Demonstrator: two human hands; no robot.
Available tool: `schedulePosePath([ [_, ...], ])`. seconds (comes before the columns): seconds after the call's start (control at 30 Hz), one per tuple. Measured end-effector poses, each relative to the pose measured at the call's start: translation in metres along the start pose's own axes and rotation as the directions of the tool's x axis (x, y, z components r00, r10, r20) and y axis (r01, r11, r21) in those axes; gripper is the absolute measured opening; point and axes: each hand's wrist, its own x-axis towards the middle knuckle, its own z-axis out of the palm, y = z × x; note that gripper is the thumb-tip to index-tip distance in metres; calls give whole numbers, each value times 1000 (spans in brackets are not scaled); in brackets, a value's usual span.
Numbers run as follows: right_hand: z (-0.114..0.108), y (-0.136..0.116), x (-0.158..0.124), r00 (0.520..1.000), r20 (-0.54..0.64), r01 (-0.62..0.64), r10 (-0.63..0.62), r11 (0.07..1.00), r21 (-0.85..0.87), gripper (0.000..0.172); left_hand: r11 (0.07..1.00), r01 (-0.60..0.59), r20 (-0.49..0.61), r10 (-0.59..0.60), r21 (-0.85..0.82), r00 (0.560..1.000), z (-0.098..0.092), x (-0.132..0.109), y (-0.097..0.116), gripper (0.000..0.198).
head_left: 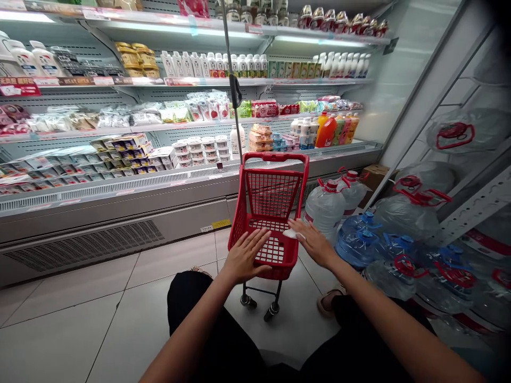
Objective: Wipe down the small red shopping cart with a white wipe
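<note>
In front of me stands a small red plastic shopping cart (275,266) on dark wheels, with a grid basket and a tall back panel. My left hand (246,258) is open above its near left rim, palm down, fingers stretched forward. Whether it touches the rim I cannot tell. At the cart's right side is my right hand (313,239), its fingers extended, with a crumpled white wipe or tissue (293,233) held by the thumb side. Through the grid of the basket the pale floor shows.
Behind the cart runs a refrigerated shelf (175,186) of dairy cups, bottles and packs. Large water jugs (327,205) with red handles and blue-capped jugs (359,244) crowd the right side. A rack (463,213) holds more jugs. Pale floor tiles (91,308) lie at left.
</note>
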Motion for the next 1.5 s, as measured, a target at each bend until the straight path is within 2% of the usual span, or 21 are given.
schedulePosePath([
  [0.07,-2,17,12,999,-3,-49,49,999,9,54,1000,-24,0,24,15,1000,-2,5,-17,111],
  [0.13,-2,25,15,997,-9,-71,71,997,25,54,999,-32,3,31,18,999,-1,9,-30,112],
  [0.27,5,10,-14,999,-51,2,-1,1000,22,54,1000,-15,-20,16,10,1000,6,15,-34,104],
  [0.37,14,-14,-48,994,-107,32,-35,999,-29,56,1000,-20,-33,20,2,999,9,15,-25,101],
  [0.47,24,-37,-67,981,-193,-24,7,996,-90,60,1000,-20,-55,21,8,998,11,16,-10,101],
  [0.53,30,-53,-66,976,-219,-37,10,992,-122,61,1000,8,-81,-7,19,997,14,18,4,103],
  [0.63,40,-78,-56,974,-222,8,-40,990,-143,64,998,57,-114,-54,23,992,19,22,28,104],
  [0.73,44,-93,-53,972,-219,49,-81,988,-148,66,998,56,-124,-54,9,991,21,23,41,102],
  [0.8,41,-88,-59,978,-177,86,-113,984,-155,67,1000,2,-100,-3,-8,995,16,21,38,103],
  [0.9,26,-57,-75,984,-122,107,-129,979,-174,66,997,-64,-48,62,-32,997,4,17,17,110],
  [1.0,11,-20,-87,987,-157,11,-42,980,-198,63,998,-47,-16,46,-44,999,-5,16,-8,119],
  [1.1,7,-2,-87,982,-182,-73,40,981,-178,60,998,-38,-3,38,-55,999,-3,21,-19,122],
  [1.23,16,4,-74,964,-225,-170,145,981,-97,57,998,27,-67,-31,-61,997,8,30,-11,124],
  [1.37,19,12,-63,946,-255,-226,203,972,-66,56,997,69,-96,-73,-46,993,16,38,2,116],
  [1.43,22,6,-60,940,-280,-225,196,972,-74,57,994,104,-116,-108,-39,987,20,40,10,114],
  [1.5,29,-15,-58,952,-274,-171,139,980,-97,58,990,138,-136,-141,-33,981,26,42,23,112],
])
